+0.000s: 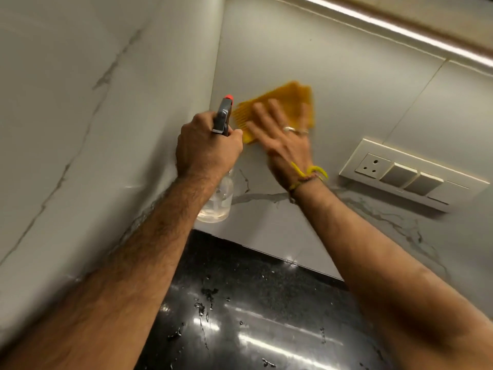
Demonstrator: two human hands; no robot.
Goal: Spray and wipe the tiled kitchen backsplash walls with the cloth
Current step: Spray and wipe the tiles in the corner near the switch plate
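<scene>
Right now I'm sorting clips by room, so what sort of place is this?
Most likely a home kitchen corner: a glossy black countertop with water drops meets marble-look tiled walls, with a switch and socket panel mounted under a lit cabinet edge.

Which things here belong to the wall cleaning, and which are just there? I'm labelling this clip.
In use: cloth under right hand; spray bottle in left hand; tiled wall.

Just there: switch plate; wet black counter.
</scene>
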